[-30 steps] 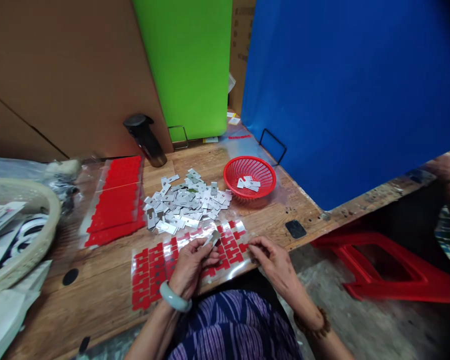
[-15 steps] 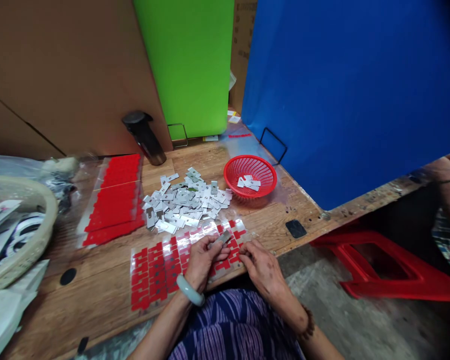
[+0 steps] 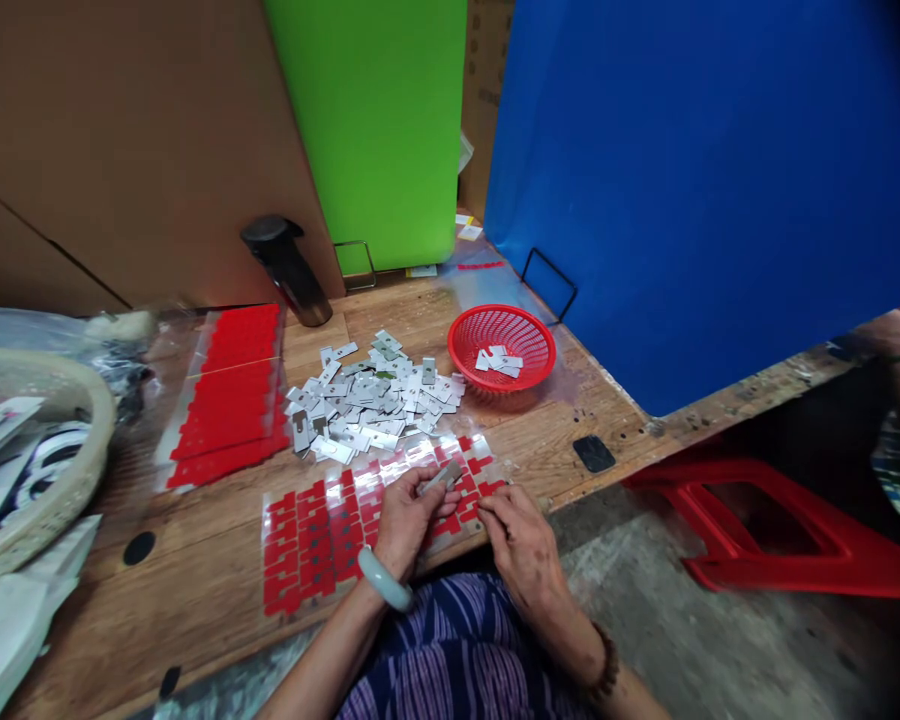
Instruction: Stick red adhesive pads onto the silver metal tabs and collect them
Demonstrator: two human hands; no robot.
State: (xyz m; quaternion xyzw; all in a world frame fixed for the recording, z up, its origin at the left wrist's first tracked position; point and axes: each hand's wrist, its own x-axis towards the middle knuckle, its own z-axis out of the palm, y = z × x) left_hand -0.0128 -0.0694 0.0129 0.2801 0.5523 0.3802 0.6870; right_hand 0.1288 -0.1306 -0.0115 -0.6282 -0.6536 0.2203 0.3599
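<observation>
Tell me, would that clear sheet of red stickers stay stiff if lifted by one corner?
Probably floppy: the clear sheet looks thin and glossy, lying flat on the wooden table. Likely light and slippery too; the right hand rests on its edge, perhaps steadying it.

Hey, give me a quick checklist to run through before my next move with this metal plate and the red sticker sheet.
1. Metal plate gripped: ok, pinched in the left hand over the sheet.
2. Right hand placed: ok, fingertips at the right end of the sticker sheet.
3. A sticker peeled free: cannot tell, the fingers hide it.
4. Stickers left on the sheet: ok, many red rows.
5. Pile of plates stocked: ok, a heap just beyond the sheet.
6. Room in the red basket: ok, only a few plates inside.
</observation>
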